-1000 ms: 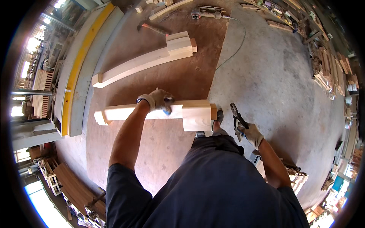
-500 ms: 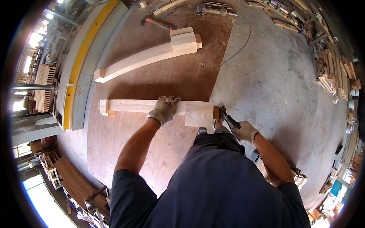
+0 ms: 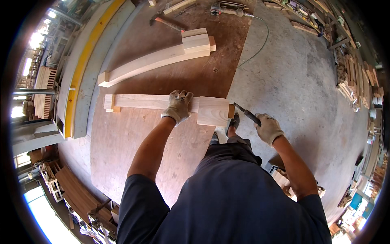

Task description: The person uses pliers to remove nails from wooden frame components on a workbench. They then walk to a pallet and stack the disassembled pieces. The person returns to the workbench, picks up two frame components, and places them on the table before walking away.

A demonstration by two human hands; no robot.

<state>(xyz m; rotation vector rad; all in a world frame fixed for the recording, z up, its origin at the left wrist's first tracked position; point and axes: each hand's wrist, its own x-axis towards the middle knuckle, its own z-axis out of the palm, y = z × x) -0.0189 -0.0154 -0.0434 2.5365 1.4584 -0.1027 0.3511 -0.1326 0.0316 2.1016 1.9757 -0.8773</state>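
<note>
A long pale timber piece (image 3: 142, 101) lies across in front of me, with a thick block (image 3: 213, 110) at its right end and a short brown stub beyond that. My left hand (image 3: 178, 106), in a whitish work glove, is closed over the timber just left of the block. In my gloved right hand (image 3: 269, 128) is a hammer (image 3: 252, 116) with a dark handle. Its head end is close to the stub, seen nearly edge-on; I cannot tell whether they touch. Farther away lies a second, curved timber piece (image 3: 150, 63) with a similar block end.
Under the timbers is a brown wooden board (image 3: 134, 154) beside grey concrete floor (image 3: 280, 77). A red-handled hammer (image 3: 170, 23) and a power tool (image 3: 228, 9) with a hose lie at the far side. A yellow-edged bench (image 3: 83, 73) runs along the left; wood stacks (image 3: 354, 77) stand right.
My right hand has risen a little away from me, and the hammer has shifted with it. The timber under my left hand has shifted slightly farther off in view, along with that hand.
</note>
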